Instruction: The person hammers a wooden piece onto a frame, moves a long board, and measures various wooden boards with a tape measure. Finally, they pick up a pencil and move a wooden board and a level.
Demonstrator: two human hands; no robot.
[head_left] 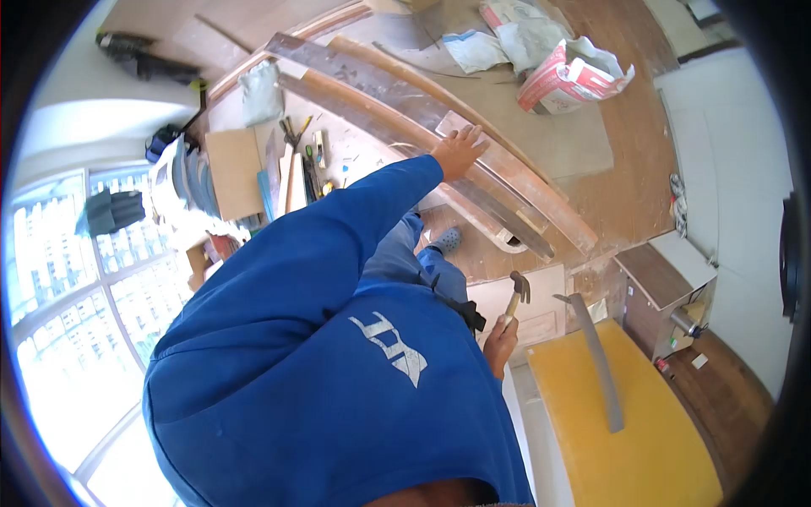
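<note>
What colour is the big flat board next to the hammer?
Yellow. The board shows best in the head view, beside the hammer in the right hand.

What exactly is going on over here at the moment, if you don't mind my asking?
A person in a blue hooded top is looking down over their own body at a cluttered work area. The left hand lies flat, fingers spread, on a long wooden board set across the bench. The right hand grips a hammer by its handle, head up, held low beside the body. A grey strip lies on a yellow panel nearby, and small hand tools are scattered on the bench.
</note>
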